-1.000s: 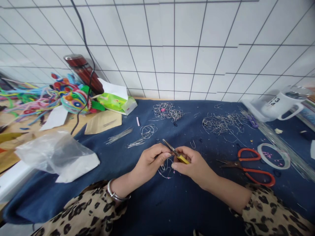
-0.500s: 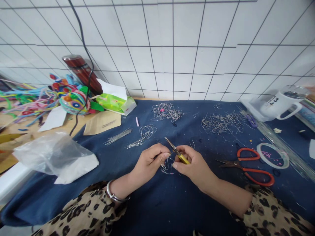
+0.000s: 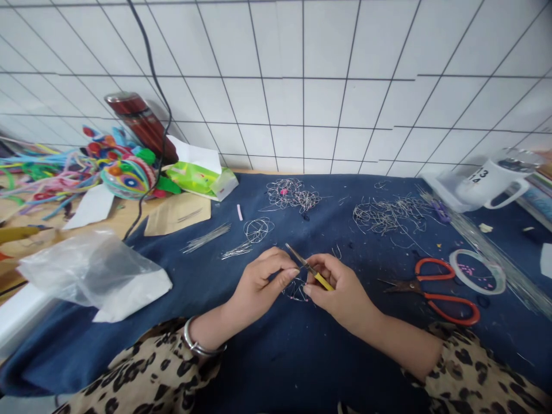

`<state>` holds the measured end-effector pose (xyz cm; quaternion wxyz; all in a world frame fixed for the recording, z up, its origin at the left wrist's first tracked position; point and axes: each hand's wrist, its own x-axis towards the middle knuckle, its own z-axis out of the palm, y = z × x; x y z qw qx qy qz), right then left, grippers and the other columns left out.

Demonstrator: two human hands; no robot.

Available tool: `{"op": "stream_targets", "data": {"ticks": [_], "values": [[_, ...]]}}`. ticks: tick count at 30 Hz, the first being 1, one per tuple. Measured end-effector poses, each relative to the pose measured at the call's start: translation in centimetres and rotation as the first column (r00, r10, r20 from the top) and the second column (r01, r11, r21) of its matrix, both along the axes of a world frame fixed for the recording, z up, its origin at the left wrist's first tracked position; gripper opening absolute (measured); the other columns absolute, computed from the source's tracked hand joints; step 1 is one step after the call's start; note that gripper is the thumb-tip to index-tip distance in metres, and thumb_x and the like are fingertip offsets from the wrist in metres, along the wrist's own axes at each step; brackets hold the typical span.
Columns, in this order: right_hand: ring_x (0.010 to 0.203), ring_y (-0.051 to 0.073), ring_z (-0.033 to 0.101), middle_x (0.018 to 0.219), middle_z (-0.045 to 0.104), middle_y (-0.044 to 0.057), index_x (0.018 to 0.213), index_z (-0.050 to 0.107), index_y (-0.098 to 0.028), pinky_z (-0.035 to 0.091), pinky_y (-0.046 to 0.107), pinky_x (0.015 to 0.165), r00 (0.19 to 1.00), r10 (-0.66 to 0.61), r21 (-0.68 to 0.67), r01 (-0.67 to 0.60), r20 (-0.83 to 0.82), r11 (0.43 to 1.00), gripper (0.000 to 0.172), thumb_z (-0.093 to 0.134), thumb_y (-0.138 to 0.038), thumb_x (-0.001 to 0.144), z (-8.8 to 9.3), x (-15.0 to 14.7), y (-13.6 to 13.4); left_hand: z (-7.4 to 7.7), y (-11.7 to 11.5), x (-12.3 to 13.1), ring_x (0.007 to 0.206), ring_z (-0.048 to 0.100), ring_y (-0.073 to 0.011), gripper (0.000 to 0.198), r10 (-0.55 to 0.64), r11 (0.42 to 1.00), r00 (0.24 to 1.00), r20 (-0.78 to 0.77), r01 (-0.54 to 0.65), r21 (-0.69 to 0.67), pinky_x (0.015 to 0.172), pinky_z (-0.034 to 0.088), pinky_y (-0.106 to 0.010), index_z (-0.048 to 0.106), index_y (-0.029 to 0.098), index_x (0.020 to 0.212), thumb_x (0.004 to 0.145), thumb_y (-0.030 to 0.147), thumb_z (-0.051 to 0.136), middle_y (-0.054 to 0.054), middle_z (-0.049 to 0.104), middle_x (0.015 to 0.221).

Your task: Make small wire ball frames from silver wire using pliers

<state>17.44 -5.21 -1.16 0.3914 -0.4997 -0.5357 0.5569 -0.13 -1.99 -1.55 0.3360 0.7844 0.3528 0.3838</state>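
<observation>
My left hand (image 3: 259,284) and my right hand (image 3: 338,287) meet over the dark blue cloth (image 3: 267,356) at the middle of the table. Between their fingertips hangs a small loop-shaped piece of thin silver wire (image 3: 296,289) with a pink bead. The left fingers pinch its left side. My right hand is closed on yellow-handled pliers (image 3: 308,268), whose metal tip points up and left above the wire piece. Both wrists wear leopard-print sleeves, and a silver bangle (image 3: 194,343) circles the left one.
Wire tangles (image 3: 293,194) (image 3: 390,214), a wire loop (image 3: 257,229) and straight wire bundles (image 3: 207,238) lie farther back. Orange-handled scissors (image 3: 435,287), a tape ring (image 3: 476,270) and a white mug (image 3: 494,177) are at right. A plastic bag (image 3: 92,270), tissue pack (image 3: 200,177) and coloured pipe cleaners (image 3: 64,172) are left.
The hands stay together at the same spot. The pliers' tip has shifted slightly, and the wire piece has turned a little between the fingers.
</observation>
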Motion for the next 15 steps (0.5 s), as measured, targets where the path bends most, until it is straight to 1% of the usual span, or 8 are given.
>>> {"op": "stream_targets", "data": {"ticks": [4,8,12,15], "values": [[0.070,0.012,0.054,0.074,0.053,-0.003,0.096,0.052,-0.021,0.046,0.027,0.066,1.000,0.005,-0.011,-0.005,0.008,1.000,0.030,0.059,-0.012,0.068,0.02,-0.09,-0.01,-0.16,-0.02,-0.05,0.072,0.055,-0.0153,0.010,0.046,0.999,0.999,-0.014,-0.046,0.028,0.069,0.046,-0.030,0.065,0.016,0.080,0.084,0.016,0.056,-0.005,0.060,0.074],[0.069,0.012,0.053,0.074,0.054,-0.003,0.094,0.053,-0.020,0.044,0.027,0.065,1.000,0.004,-0.030,-0.004,0.010,1.000,0.028,0.060,-0.013,0.067,0.12,0.01,0.13,-0.30,-0.03,-0.10,0.069,0.054,-0.0146,0.010,0.066,0.997,0.997,-0.031,-0.065,0.044,0.065,0.045,-0.028,0.065,0.016,0.079,0.083,0.016,0.057,-0.004,0.059,0.071],[0.066,0.010,0.051,0.072,0.053,-0.003,0.087,0.054,-0.018,0.042,0.024,0.063,1.000,0.017,-0.081,-0.017,0.000,0.997,0.021,0.060,-0.013,0.067,0.34,0.16,0.23,-0.36,-0.16,-0.20,0.065,0.052,-0.0133,0.009,0.080,0.994,0.997,-0.024,-0.077,0.082,0.061,0.043,-0.027,0.065,0.016,0.079,0.083,0.015,0.057,-0.002,0.058,0.067],[0.061,0.009,0.047,0.067,0.051,-0.005,0.082,0.055,-0.017,0.039,0.022,0.058,0.999,0.034,-0.109,-0.033,0.003,0.993,0.015,0.060,-0.013,0.068,0.50,0.14,0.20,-0.37,-0.27,-0.19,0.066,0.053,-0.0136,0.009,0.069,0.990,0.997,-0.024,-0.065,0.126,0.062,0.044,-0.027,0.066,0.016,0.082,0.082,0.013,0.057,-0.003,0.060,0.068]]}}
